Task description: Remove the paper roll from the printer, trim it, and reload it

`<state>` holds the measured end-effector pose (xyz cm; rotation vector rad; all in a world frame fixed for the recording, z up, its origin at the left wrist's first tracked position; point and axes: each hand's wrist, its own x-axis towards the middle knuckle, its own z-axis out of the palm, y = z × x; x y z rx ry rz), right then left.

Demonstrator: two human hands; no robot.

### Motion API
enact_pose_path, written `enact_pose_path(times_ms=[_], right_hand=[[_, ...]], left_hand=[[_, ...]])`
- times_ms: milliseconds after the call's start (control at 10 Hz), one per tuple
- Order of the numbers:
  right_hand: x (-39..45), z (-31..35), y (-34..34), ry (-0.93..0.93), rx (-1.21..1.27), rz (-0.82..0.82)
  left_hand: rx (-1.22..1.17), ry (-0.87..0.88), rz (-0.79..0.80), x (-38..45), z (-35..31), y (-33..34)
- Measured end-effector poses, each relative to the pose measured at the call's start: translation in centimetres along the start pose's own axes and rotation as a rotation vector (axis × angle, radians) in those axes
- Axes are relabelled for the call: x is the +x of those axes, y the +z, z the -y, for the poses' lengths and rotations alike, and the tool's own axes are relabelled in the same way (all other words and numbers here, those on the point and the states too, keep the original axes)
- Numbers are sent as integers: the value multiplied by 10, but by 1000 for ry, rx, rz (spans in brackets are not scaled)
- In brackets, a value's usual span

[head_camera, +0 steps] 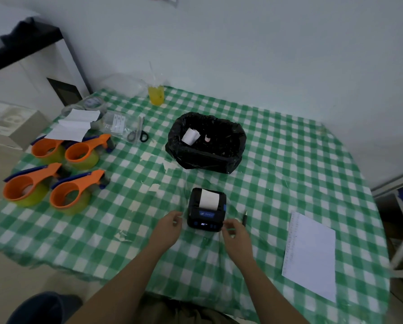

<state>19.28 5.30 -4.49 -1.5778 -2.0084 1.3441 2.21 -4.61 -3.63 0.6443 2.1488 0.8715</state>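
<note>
A small black printer (206, 217) sits on the green checked tablecloth (277, 164) near the front middle. A strip of white paper (209, 199) comes out of its top and lies back over the lid. My left hand (171, 226) hovers just left of the printer with fingers loosely curled and nothing in it. To the printer's right, my right hand (235, 231) is close to its front corner, fingers bent and empty. Scissors (138, 132) lie at the back left, well away from both hands.
A bin lined with a black bag (233, 157) holds paper scraps behind the printer. Several orange tape dispensers (71, 190) stand at the left. A white sheet (312, 256) and a pen (244, 217) lie right. A yellow drink (156, 94) stands at the back.
</note>
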Motion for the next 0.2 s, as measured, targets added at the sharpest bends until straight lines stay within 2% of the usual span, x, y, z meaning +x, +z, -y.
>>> enact_pose_path(times_ms=[200], right_hand=[[-5,4,-15,25,29,-29]], left_hand=[[-12,-14,-2,2,3,0]])
